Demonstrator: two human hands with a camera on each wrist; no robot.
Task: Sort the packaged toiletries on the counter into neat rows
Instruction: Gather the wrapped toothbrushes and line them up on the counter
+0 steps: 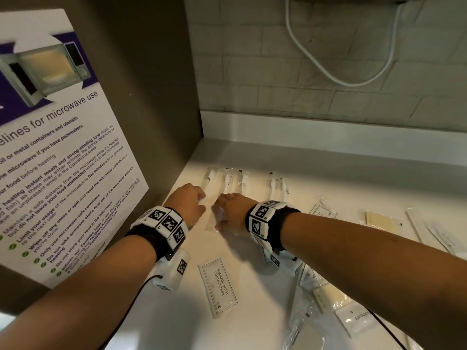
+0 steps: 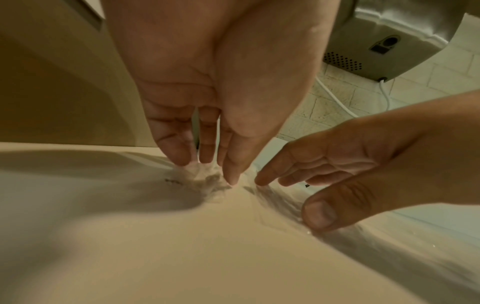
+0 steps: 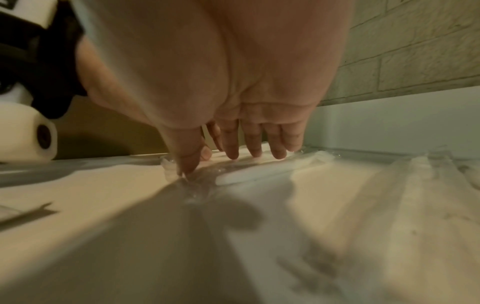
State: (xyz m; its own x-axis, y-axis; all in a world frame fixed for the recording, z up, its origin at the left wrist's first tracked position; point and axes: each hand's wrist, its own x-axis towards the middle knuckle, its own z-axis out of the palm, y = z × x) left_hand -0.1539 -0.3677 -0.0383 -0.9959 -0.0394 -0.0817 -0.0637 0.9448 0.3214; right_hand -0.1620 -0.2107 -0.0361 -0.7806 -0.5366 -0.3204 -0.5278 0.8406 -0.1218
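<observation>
Several clear-wrapped toothbrushes (image 1: pixel 228 181) lie side by side at the far left of the white counter (image 1: pixel 252 329). My left hand (image 1: pixel 193 207) reaches down with straight fingers, and its fingertips (image 2: pixel 179 158) touch the crinkled end of one clear wrapper (image 2: pixel 210 182). Just to its right, my right hand (image 1: pixel 231 210) lies flat, its fingers (image 3: pixel 278 153) pressing a wrapped toothbrush (image 3: pixel 257 173) onto the counter. A sachet marked shampoo with conditioner (image 1: pixel 218 286) lies near me between my forearms. A toothpaste packet (image 1: pixel 353 320) sits in a loose pile at the front right.
A brown side panel with a microwave-use poster (image 1: pixel 58 152) closes off the left. A tiled wall (image 1: pixel 328 72) and a white cable (image 1: pixel 341 82) are behind. More wrapped items, among them a pale flat pack (image 1: pixel 380 219), lie along the right.
</observation>
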